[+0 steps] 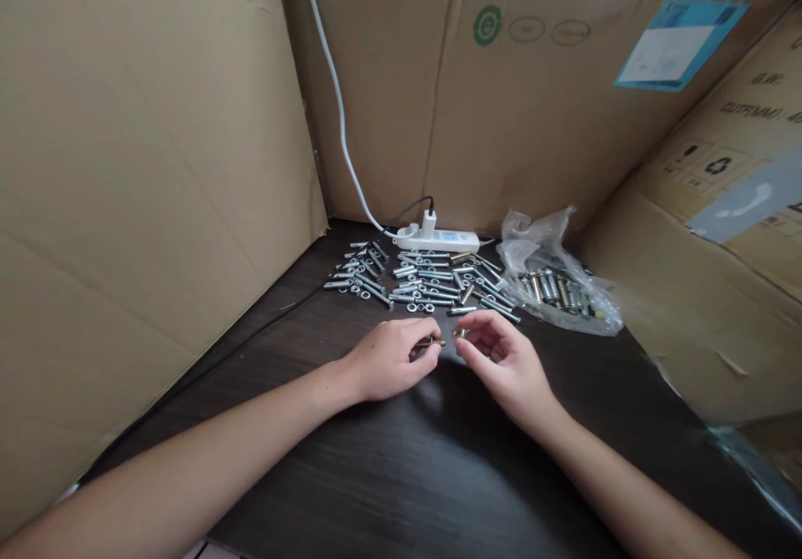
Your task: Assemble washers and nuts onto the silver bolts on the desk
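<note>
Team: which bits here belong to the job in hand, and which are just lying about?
Job in hand:
- brass-coloured bolt, left hand
- brass-coloured nut-like piece, right hand
- probably loose bolts, bagged hardware

Lying about, apparently:
- power strip
- white cable
- cardboard boxes

R box (720, 312) has "G.W." (765, 78), "(MM)" (765, 109), glass sign (690, 153) + recycling sign (718, 165); back box (382, 108) w/ green "e" logo (487, 25).

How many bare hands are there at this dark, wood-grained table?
2: the left hand, pinching a slim brass-coloured metal rod, and the right hand, facing it, holding a small brass-coloured metal ring. Some fingers are hidden, but no other hand shows.
</note>
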Demonstrator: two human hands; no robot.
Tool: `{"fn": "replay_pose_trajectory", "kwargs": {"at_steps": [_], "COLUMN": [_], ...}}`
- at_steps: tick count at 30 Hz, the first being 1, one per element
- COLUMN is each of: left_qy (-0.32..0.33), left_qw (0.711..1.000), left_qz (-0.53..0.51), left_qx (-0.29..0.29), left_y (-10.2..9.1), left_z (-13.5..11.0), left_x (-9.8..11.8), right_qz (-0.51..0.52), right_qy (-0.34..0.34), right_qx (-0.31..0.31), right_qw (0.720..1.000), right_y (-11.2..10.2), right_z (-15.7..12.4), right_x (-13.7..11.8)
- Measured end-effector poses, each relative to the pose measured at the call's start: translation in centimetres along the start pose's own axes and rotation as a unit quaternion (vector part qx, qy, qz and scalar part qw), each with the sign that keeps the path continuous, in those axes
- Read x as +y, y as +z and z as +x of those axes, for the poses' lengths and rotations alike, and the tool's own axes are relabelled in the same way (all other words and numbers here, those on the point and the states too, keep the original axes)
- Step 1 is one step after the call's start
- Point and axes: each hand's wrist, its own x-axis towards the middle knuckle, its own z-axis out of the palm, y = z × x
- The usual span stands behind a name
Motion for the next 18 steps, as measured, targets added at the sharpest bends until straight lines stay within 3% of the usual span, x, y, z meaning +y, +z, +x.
{"fn": "replay_pose_trajectory", "kwargs": {"at_steps": [7, 18], "left_qy": [-0.003, 0.009], "left_qw": [0.999, 0.999], "left_qz": [-0.041, -0.046], "left_qx": [-0.019, 0.004], "left_y": [0.13, 0.13], "left_z": [0.05, 0.11], "left_x": [-0.16, -0.34], "right_qz": [0.014, -0.015], "right_qy": [0.004, 0.004], "right_qx": [-0.023, -0.013], "right_qw": [1.000, 1.000], "right_y": [0.43, 0.28], "right_z": [-0.20, -0.15], "right_x": [0.18, 0.12]}}
